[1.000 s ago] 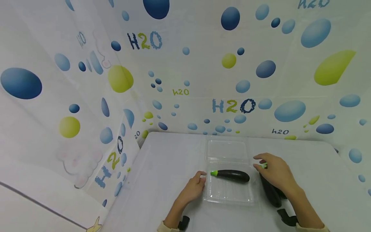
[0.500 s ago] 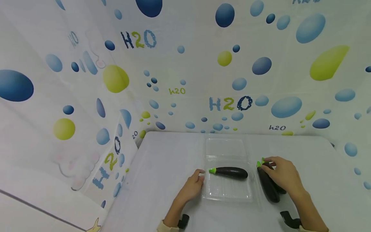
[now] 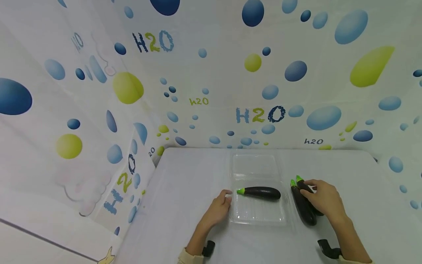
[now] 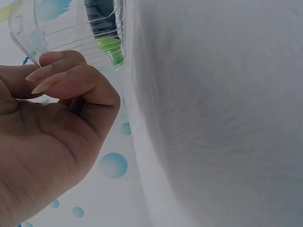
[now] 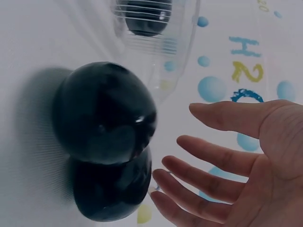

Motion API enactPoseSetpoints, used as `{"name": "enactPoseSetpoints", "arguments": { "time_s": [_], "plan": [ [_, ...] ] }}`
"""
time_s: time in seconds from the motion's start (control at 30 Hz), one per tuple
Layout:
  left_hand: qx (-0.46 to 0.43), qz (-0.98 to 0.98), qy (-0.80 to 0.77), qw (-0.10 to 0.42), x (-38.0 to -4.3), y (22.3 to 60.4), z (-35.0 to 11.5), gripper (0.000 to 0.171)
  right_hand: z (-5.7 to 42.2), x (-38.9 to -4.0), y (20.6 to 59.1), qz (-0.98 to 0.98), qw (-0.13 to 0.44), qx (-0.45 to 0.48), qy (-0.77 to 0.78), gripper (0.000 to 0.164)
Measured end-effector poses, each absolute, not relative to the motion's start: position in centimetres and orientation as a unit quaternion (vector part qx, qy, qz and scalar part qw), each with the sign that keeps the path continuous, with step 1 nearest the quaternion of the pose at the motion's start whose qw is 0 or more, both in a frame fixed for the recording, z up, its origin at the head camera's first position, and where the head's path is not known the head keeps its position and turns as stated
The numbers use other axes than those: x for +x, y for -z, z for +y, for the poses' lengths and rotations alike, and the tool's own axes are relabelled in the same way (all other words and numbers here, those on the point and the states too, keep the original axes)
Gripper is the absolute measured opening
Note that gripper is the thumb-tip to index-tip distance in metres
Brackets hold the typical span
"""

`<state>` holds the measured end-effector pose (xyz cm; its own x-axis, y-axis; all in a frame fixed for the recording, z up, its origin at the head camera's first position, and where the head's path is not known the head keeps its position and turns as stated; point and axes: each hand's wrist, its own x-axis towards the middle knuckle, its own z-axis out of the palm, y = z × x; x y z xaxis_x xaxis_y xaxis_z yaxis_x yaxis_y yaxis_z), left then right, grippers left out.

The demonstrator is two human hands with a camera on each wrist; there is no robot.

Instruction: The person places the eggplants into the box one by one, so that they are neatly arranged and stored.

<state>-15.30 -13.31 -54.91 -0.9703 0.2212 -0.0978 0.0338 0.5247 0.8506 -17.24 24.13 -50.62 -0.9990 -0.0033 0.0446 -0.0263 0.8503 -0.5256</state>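
Observation:
My left hand (image 3: 215, 209) has its fingers curled at the left rim of a clear plastic clamshell box (image 3: 242, 218), which lies with its lid (image 3: 254, 165) folded back. In the left wrist view, thumb and fingers meet at the rim. One dark eggplant (image 3: 262, 193) with a bright green stem lies crosswise in the box. To the right of the box, two more eggplants lie side by side: a nearer one (image 3: 303, 208) and another (image 3: 304, 186) partly hidden under my right hand (image 3: 326, 201). The right wrist view shows that hand's fingers spread, apart from the eggplants' rounded ends (image 5: 104, 113).
A white table (image 3: 188, 176) carries everything. Behind and to the left stands a white sheet (image 3: 224, 73) printed with blue and green drops and H2O lettering. Black wrist mounts (image 3: 329, 250) sit near both sleeves.
My right hand has moved right, off the eggplants' green stems, which now show. The left hand stays at the box rim. The head view has shifted slightly.

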Motion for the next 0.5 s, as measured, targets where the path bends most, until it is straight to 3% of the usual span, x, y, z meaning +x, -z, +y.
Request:
{"name": "enactPoseSetpoints", "arguments": {
  "time_s": [0.5],
  "plan": [
    [0.081,0.870,-0.477,0.092,-15.26,54.98,-13.34,0.037,25.07,-17.01,51.53,-0.959,0.001,-0.014,-0.281,0.048]
  ]
}}
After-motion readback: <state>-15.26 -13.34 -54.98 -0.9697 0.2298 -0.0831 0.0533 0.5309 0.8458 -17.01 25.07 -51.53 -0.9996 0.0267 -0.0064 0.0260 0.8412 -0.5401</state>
